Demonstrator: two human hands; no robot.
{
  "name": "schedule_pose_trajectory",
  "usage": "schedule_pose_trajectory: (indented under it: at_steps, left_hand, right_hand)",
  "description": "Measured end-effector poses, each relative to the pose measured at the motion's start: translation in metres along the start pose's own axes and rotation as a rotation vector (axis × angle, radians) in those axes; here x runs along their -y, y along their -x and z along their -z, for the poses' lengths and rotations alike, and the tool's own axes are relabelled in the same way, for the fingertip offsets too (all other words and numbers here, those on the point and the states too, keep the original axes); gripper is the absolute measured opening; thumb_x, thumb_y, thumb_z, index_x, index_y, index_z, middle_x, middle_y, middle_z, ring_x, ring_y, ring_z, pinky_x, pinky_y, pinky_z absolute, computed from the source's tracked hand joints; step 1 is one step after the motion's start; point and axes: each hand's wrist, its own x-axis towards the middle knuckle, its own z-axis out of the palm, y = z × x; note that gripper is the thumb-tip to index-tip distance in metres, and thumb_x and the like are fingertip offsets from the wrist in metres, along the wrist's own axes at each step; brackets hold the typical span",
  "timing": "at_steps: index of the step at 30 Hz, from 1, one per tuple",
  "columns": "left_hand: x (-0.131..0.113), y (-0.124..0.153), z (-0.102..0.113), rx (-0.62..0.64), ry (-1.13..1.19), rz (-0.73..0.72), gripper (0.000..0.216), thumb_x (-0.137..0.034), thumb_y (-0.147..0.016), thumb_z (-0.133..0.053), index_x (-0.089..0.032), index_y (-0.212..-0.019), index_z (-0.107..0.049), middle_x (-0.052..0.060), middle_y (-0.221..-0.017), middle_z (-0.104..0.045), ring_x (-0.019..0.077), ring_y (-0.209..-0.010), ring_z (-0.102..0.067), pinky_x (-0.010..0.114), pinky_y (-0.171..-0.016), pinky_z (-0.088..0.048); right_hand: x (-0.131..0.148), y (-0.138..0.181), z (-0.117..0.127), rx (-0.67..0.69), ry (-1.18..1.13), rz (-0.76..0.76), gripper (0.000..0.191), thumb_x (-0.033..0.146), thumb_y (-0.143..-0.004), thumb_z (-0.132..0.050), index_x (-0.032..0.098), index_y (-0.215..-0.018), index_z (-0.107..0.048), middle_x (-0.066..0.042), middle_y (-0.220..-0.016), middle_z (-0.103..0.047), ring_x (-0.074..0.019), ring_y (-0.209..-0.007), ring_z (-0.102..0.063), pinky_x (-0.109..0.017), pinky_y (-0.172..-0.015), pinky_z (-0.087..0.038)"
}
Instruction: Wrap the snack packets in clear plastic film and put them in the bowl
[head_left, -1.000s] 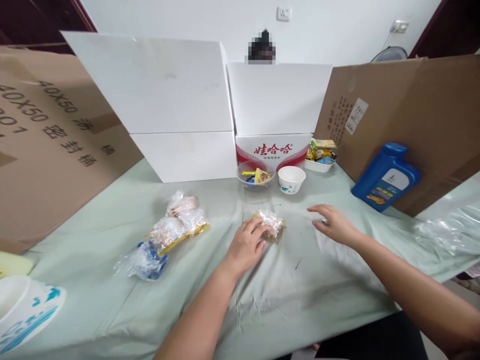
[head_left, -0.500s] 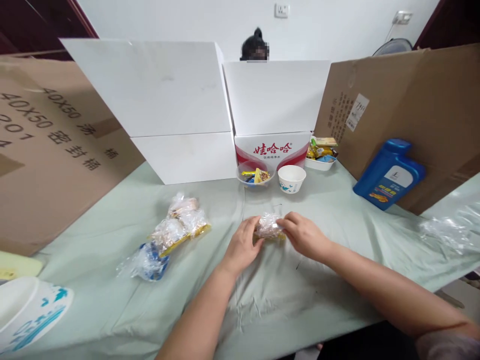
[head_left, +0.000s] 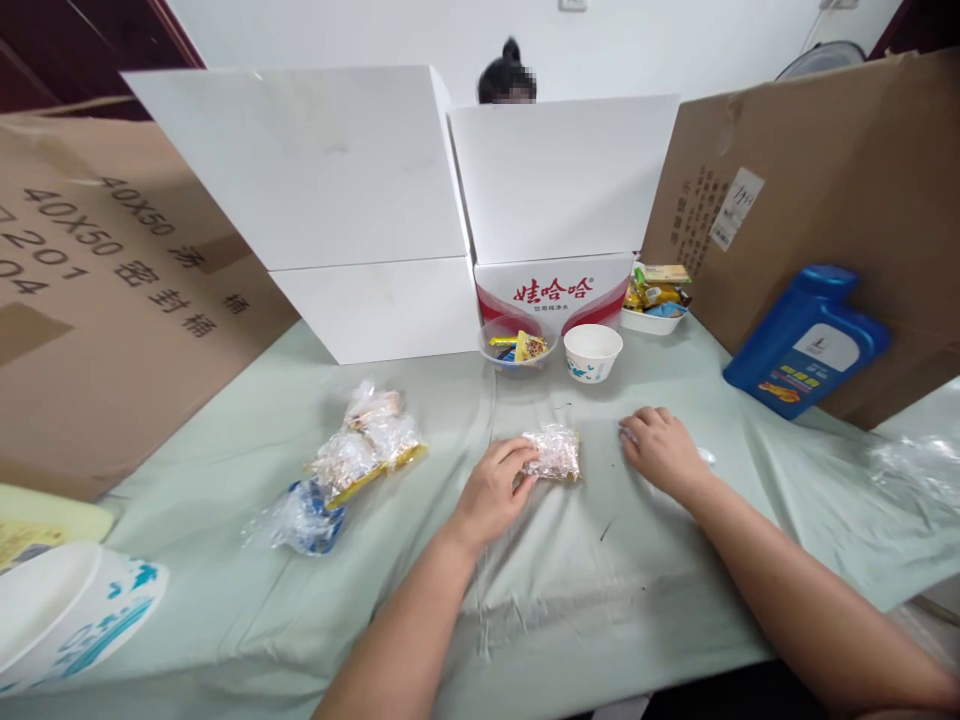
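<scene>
A small snack packet [head_left: 555,452] wrapped in clear, shiny plastic lies on the cloth in front of me. My left hand [head_left: 491,490] grips its left end between thumb and fingers. To the right of the packet and apart from it, my right hand [head_left: 664,450] rests low on the cloth with its fingers curled. A whitish thing [head_left: 706,456] shows partly from beneath that hand, too hidden to name. Left of my left hand lies a pile of plastic-wrapped packets [head_left: 360,450] with yellow and blue showing through.
White boxes [head_left: 300,170] and cardboard cartons [head_left: 810,200] wall the table. A clear bowl [head_left: 517,350] of snacks, a paper bowl [head_left: 592,355], a white snack tray [head_left: 654,318] and a blue bottle [head_left: 806,345] stand there. A person's head [head_left: 508,75] shows behind. A large paper tub [head_left: 82,625] stands near left.
My right hand has let go of the wrapped packet and moved right onto the cloth. My left hand keeps its hold on the packet. The view has shifted slightly.
</scene>
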Motion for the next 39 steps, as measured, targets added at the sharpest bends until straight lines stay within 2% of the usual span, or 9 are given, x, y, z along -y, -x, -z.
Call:
schedule_pose_trajectory:
  at_steps: [4,9,13,16,22,29,35,37,39]
  left_hand:
    - [-0.01,0.0,0.003,0.063,0.088,-0.065,0.024,-0.012,-0.083,-0.06,-0.021,-0.106,-0.062,0.008,-0.113,-0.064,0.0223,-0.108,-0.06,0.04,-0.094,-0.052]
    - [-0.013,0.002,0.001,0.031,0.207,-0.005,0.031,-0.016,-0.091,-0.051,-0.023,-0.121,-0.055,0.009,-0.119,-0.06,0.0158,-0.089,-0.064,0.032,-0.079,-0.056]
    - [-0.014,0.002,-0.001,0.068,0.132,0.008,0.048,-0.021,-0.09,-0.056,-0.026,-0.136,-0.044,0.012,-0.131,-0.052,0.0193,-0.099,-0.062,0.031,-0.077,-0.056]
    - [-0.015,0.001,-0.001,0.07,0.08,0.006,0.035,-0.021,-0.089,-0.059,-0.024,-0.123,-0.057,0.009,-0.117,-0.057,0.0171,-0.091,-0.064,0.028,-0.074,-0.056]
    - [-0.008,-0.001,0.006,-0.248,0.174,0.167,0.004,-0.021,-0.085,-0.063,-0.019,-0.086,-0.066,0.003,-0.091,-0.062,0.0088,-0.063,-0.058,0.021,-0.057,-0.049]
    - [-0.004,-0.004,0.007,-0.378,0.44,0.385,0.015,-0.032,-0.085,-0.062,-0.018,-0.081,-0.064,0.005,-0.089,-0.066,0.0122,-0.07,-0.061,0.022,-0.059,-0.048]
    - [0.012,-0.006,0.014,-0.698,0.632,0.599,0.027,-0.043,-0.082,-0.064,-0.018,-0.081,-0.054,0.003,-0.086,-0.064,0.0103,-0.064,-0.059,0.02,-0.055,-0.045]
    - [0.011,-0.006,0.015,-0.671,0.593,0.541,0.027,-0.042,-0.081,-0.066,-0.019,-0.088,-0.054,0.005,-0.092,-0.065,0.0117,-0.072,-0.062,0.022,-0.061,-0.047]
    - [0.002,-0.003,0.013,-0.489,0.553,0.422,0.038,-0.042,-0.078,-0.07,-0.02,-0.106,-0.055,0.009,-0.108,-0.064,0.0144,-0.082,-0.063,0.025,-0.068,-0.049]
  right_hand:
    - [0.032,0.009,-0.013,-0.119,-0.413,0.374,0.074,0.043,-0.08,-0.069,0.018,-0.142,-0.036,-0.019,-0.131,-0.05,-0.0295,-0.113,-0.056,-0.045,-0.09,-0.051]
    - [0.047,0.015,-0.015,-0.194,-0.513,0.453,0.026,0.016,-0.087,-0.054,0.022,-0.112,-0.056,-0.011,-0.108,-0.057,-0.0209,-0.091,-0.062,-0.037,-0.077,-0.055]
    - [0.044,0.019,-0.005,-0.282,-0.576,0.519,0.019,0.009,-0.088,-0.047,0.022,-0.1,-0.056,-0.012,-0.109,-0.059,-0.0193,-0.091,-0.062,-0.034,-0.075,-0.054]
    - [0.046,0.022,0.0,-0.231,-0.701,0.598,0.02,0.009,-0.089,-0.046,0.022,-0.101,-0.053,-0.012,-0.112,-0.061,-0.0191,-0.097,-0.063,-0.034,-0.08,-0.053]
    - [0.032,0.016,-0.003,-0.254,-1.012,0.295,0.003,0.024,-0.093,-0.05,0.023,-0.093,-0.052,-0.009,-0.106,-0.065,-0.0204,-0.1,-0.063,-0.036,-0.084,-0.05]
    - [0.021,0.011,-0.006,-0.28,-1.098,0.114,0.009,0.031,-0.086,-0.053,0.022,-0.083,-0.052,-0.007,-0.094,-0.066,-0.0207,-0.088,-0.062,-0.036,-0.078,-0.048]
    - [0.011,0.004,-0.002,-0.242,-1.049,-0.039,0.006,0.025,-0.073,-0.053,0.022,-0.071,-0.049,-0.007,-0.092,-0.066,-0.0213,-0.087,-0.062,-0.036,-0.077,-0.048]
    - [0.014,0.006,-0.001,-0.175,-1.062,-0.017,0.004,0.024,-0.073,-0.053,0.022,-0.073,-0.05,-0.009,-0.097,-0.068,-0.0223,-0.091,-0.063,-0.037,-0.079,-0.048]
    - [0.02,0.01,0.003,-0.106,-1.106,0.07,0.004,0.024,-0.077,-0.053,0.022,-0.077,-0.05,-0.01,-0.104,-0.068,-0.0228,-0.096,-0.064,-0.038,-0.081,-0.049]
